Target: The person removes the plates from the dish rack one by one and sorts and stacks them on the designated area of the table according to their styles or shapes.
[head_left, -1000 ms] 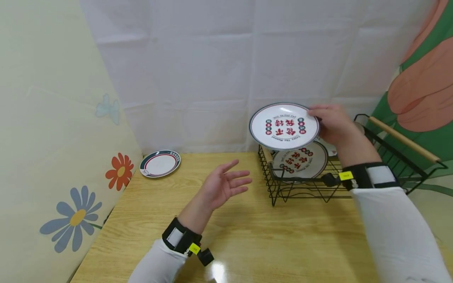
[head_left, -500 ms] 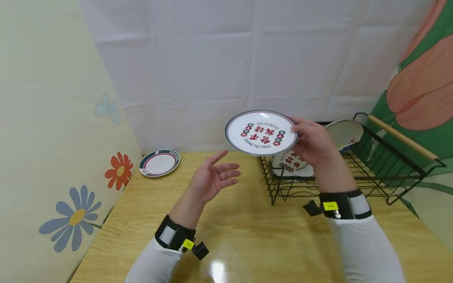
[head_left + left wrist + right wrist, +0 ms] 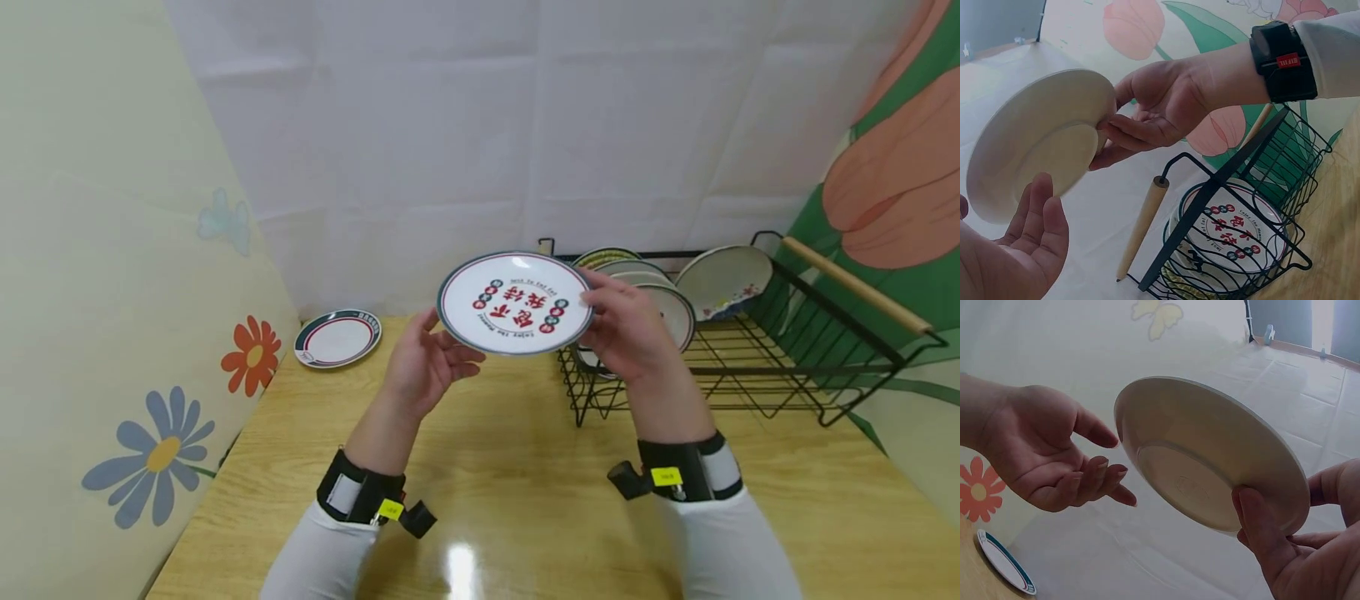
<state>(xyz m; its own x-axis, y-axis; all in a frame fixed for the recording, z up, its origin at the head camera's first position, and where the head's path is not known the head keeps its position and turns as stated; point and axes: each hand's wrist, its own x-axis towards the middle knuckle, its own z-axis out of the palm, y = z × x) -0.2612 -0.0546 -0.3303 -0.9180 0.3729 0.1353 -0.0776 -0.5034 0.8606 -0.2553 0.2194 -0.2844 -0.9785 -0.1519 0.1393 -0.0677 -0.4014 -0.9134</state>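
Observation:
A white plate with a dark green rim and red lettering is held up above the table, its printed face upward. My right hand pinches its right edge, thumb on top and fingers below. Its plain underside shows in the right wrist view. My left hand is at the plate's left edge, palm turned up and fingers relaxed. From the right wrist, the left thumb appears right at the rim, with the fingers beneath, not closed round it.
A black wire dish rack with wooden handles stands at the right. Several plates lean at its left end, and a white bowl sits farther right. Another plate lies at the table's back left corner.
My right hand has carried the plate leftward and lower, away from over the rack. My left hand has shifted slightly left and up to the plate's left edge.

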